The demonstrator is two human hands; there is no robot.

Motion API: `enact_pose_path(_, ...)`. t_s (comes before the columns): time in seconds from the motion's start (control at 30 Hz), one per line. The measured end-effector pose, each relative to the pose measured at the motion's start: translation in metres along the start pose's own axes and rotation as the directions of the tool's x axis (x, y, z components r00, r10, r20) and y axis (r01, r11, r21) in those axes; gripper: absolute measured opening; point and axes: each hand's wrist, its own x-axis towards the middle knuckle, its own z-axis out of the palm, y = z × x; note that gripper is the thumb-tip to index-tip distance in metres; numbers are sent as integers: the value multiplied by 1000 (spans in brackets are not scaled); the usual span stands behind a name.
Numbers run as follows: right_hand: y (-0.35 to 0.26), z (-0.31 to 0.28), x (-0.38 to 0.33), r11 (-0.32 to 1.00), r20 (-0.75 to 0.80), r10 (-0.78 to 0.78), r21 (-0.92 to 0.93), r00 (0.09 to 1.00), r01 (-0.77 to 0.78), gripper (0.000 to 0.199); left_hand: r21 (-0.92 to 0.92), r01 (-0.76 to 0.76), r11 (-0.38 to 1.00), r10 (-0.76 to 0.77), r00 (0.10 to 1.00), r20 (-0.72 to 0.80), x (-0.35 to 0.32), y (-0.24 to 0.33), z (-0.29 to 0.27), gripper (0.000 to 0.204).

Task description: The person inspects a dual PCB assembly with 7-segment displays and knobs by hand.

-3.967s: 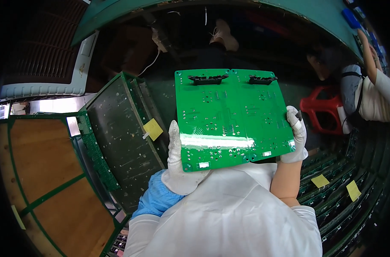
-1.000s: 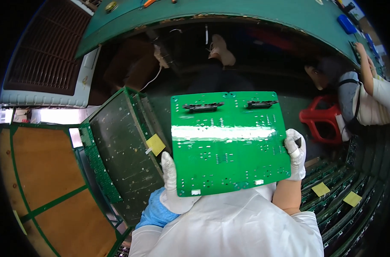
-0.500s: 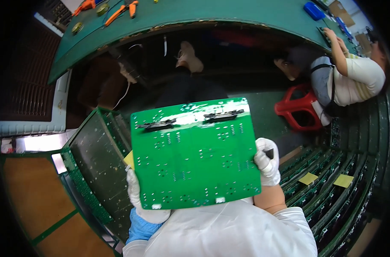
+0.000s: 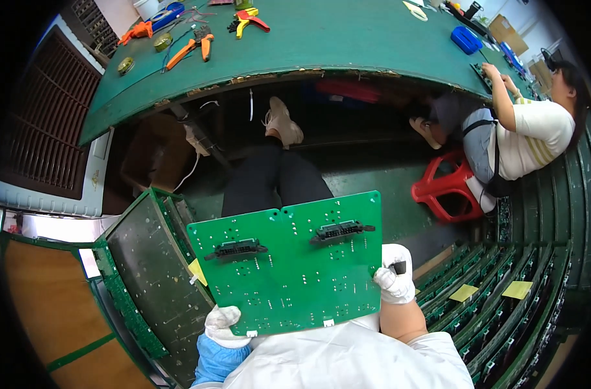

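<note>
Holding green PCB [image 4: 292,275]: L grip [image 4: 222,325] btm-L corner, R grip [image 4: 395,280] R edge.

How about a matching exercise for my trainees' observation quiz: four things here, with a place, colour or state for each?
1. Circuit board
2. Stool
3. Orange-handled tool
4. Sleeve cover

A. On the tabletop
B. Blue
C. Held by left hand and right hand
D. Red

Pairs: 1-C, 2-D, 3-A, 4-B
</note>
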Motion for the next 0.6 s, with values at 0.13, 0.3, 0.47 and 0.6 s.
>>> enact_pose_path(0.13, 0, -6, -3, 998, -36, -5, -62, 999, 3, 12, -161, 128, 979, -171, 940, -294, 1, 1, 13, 51)
enact_pose_path(0.3, 8, 2, 11, 999, 71, -6, -35, 997, 8, 12, 43, 104, 994, -82, 931, -356, -8, 8, 40, 53)
enact_pose_path(0.47, 18, 1, 15, 983, -18, 145, -114, 989, -146, 8, 113, 105, 988, -54, 921, -385, -15, 4, 30, 56)
enact_pose_path(0.6, 13, -4, 13, 982, -151, 132, -112, 980, -150, 5, 177, 221, 959, -144, 920, -365, 7, 0, 18, 59)
